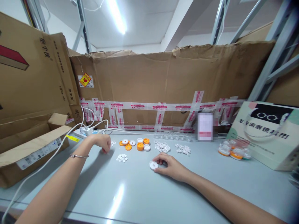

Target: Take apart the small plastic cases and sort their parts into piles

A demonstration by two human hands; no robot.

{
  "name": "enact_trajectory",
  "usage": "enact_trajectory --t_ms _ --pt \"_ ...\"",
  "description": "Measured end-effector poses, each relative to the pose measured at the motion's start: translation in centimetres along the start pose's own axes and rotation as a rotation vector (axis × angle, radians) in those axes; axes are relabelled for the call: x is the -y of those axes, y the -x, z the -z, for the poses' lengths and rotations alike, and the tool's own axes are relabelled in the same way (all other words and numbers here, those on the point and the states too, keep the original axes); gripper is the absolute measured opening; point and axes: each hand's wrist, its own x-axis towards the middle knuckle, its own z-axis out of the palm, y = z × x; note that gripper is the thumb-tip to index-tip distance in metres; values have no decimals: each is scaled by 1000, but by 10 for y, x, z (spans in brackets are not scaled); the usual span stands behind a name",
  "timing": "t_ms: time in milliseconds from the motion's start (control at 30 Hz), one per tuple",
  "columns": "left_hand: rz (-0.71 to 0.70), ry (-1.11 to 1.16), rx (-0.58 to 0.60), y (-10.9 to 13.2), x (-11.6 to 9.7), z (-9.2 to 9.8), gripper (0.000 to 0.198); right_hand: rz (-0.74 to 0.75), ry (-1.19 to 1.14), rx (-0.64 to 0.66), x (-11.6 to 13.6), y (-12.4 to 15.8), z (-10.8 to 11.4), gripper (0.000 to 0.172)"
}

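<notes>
My right hand (169, 166) has its thumb and fingers closed around the rim of a white round disc (153, 165), low over the grey table. Over on the left, my left hand (102, 142) is bent down at the wrist with its fingers curled together; what they pinch, if anything, is hidden. Small white pieces (113, 143) lie just beside it, partly covered by the hand. Between my hands are a group of little white round caps (121, 158) and a cluster of orange discs (140, 146) and white discs (146, 147), some stacked.
Two piles of small white parts (162, 147) (183, 149) lie beyond my right hand. Clear plastic pieces (173, 137) line the back. Assembled orange-and-white pieces (234, 151) sit by a paper bag (263, 137). An open carton (35, 149) and a power strip (83, 132) stand left.
</notes>
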Motion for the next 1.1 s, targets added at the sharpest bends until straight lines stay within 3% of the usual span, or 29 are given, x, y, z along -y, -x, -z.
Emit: enact_trajectory --t_ms 333,500,700,867,1000,1100 --pt "34 -10 18 -2 -2 -2 8 -3 7 -4 2 2 1 23" --pt "-6 -40 -49 1 -10 -1 11 -11 -5 -8 3 2 2 24" --pt "-306 -120 -349 1 -47 -10 17 -1 -36 -11 1 3 2 23" --pt "-491 -168 -470 3 -95 -39 16 26 -67 -126 4 1 3 22" --pt "-768 -251 -757 -2 -123 -71 14 92 -80 -172 8 1 5 18" --pt "-913 -419 -948 -10 -128 -86 15 147 -87 -156 8 2 7 17"
